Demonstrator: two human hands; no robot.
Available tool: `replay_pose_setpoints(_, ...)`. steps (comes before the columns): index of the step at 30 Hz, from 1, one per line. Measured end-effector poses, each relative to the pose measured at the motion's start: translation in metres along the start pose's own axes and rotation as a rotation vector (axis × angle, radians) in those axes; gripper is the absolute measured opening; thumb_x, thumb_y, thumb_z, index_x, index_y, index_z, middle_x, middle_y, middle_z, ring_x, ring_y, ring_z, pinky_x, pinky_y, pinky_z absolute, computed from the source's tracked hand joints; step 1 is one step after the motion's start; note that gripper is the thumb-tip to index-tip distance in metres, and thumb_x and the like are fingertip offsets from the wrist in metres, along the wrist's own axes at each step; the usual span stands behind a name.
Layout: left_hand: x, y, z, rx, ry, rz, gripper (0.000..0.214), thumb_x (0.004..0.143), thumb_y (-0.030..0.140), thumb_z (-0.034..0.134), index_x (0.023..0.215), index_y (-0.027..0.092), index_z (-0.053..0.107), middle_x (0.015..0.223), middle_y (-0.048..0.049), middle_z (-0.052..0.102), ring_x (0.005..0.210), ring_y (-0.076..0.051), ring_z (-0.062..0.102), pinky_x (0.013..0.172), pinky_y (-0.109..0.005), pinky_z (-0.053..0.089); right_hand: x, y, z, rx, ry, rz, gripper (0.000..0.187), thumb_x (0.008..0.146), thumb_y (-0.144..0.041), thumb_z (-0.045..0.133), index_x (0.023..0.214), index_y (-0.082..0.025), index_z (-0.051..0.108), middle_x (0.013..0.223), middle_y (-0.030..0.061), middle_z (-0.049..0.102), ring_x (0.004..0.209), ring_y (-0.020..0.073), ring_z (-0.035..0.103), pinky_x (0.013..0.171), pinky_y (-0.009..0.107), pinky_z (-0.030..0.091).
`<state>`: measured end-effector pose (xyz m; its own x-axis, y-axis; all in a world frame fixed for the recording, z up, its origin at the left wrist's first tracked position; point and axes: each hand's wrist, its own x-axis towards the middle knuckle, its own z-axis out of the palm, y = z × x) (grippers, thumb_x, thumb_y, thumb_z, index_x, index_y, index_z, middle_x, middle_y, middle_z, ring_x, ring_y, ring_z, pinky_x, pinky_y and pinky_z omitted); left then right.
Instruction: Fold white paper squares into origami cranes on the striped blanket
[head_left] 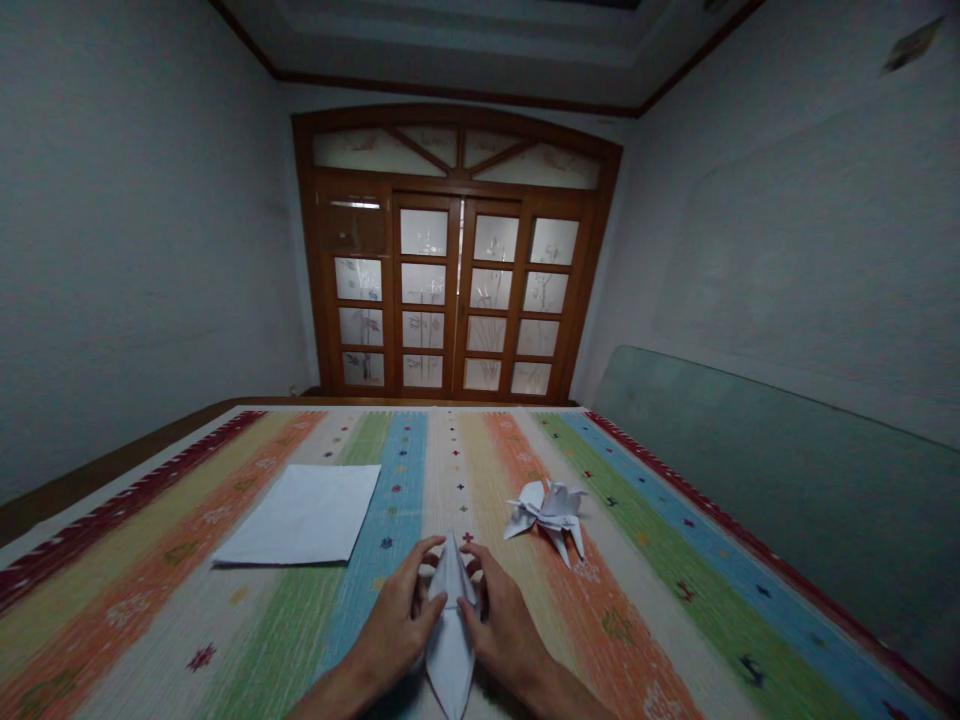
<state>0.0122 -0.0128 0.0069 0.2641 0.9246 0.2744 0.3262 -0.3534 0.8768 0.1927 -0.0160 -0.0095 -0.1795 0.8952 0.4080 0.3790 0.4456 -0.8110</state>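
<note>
A sheet of white paper folded into a long, narrow diamond (450, 650) lies close in front of me, its far tip pointing away. My left hand (405, 610) grips its left edge, thumb on top and fingers curled along the side. On the opposite edge, my right hand (501, 612) holds it the same way, with the thumb near the middle. The fingertips partly hide the upper half of the folded paper. To the right, beyond my right hand, rests a small group of folded white paper figures (551, 515) with pointed ends.
A flat stack of square white paper (307, 515) lies to the left on the striped tablecloth (285, 650). Past the table's far edge stands a wooden door with glass panes (457, 290). A pale green panel (750, 460) leans along the right wall.
</note>
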Motion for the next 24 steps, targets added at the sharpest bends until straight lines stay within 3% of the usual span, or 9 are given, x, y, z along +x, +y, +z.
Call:
replay_pose_setpoints(3,0.002,-0.006,-0.001,-0.071,0.0,0.0,0.051,0.086,0.019,0.052,0.137,0.022,0.05,0.115,-0.008,0.065,0.068,-0.015,0.058,0.069,-0.028,0.047,0.0,-0.002,-0.002,-0.006,-0.011,0.043,0.044,0.085,-0.022,0.06,0.129,-0.018,0.054,0.102,0.0084,0.07,0.073,0.0195,0.065,0.072,0.031,0.052)
replay_pose_setpoints(9,0.006,-0.013,-0.002,-0.035,0.025,-0.046,0.063,0.07,0.006,0.054,0.132,0.021,0.054,0.109,-0.0057,0.065,0.07,-0.015,0.057,0.069,-0.027,0.045,0.003,-0.002,-0.011,0.042,-0.047,0.08,0.032,0.1,-0.036,0.042,0.124,-0.02,0.059,0.09,0.0053,0.071,0.081,0.0221,0.066,0.076,0.032,0.047)
replay_pose_setpoints(17,0.006,-0.009,-0.004,0.031,-0.021,-0.085,0.069,0.066,0.007,0.057,0.133,0.02,0.054,0.082,0.0026,0.061,0.079,-0.019,0.059,0.076,-0.028,0.043,0.012,0.004,-0.018,0.227,-0.153,0.123,0.033,0.08,-0.031,0.065,0.111,-0.017,0.064,0.081,0.0011,0.067,0.067,0.0162,0.057,0.062,0.025,0.042)
replay_pose_setpoints(24,0.005,-0.012,-0.004,0.013,-0.027,-0.072,0.047,0.073,0.017,0.059,0.12,0.019,0.061,0.081,0.0015,0.064,0.072,-0.019,0.06,0.07,-0.028,0.043,0.017,0.013,-0.02,0.513,-0.227,0.26,0.033,0.073,-0.034,0.068,0.102,-0.02,0.059,0.061,-0.0072,0.055,0.056,0.0136,0.052,0.056,0.024,0.037)
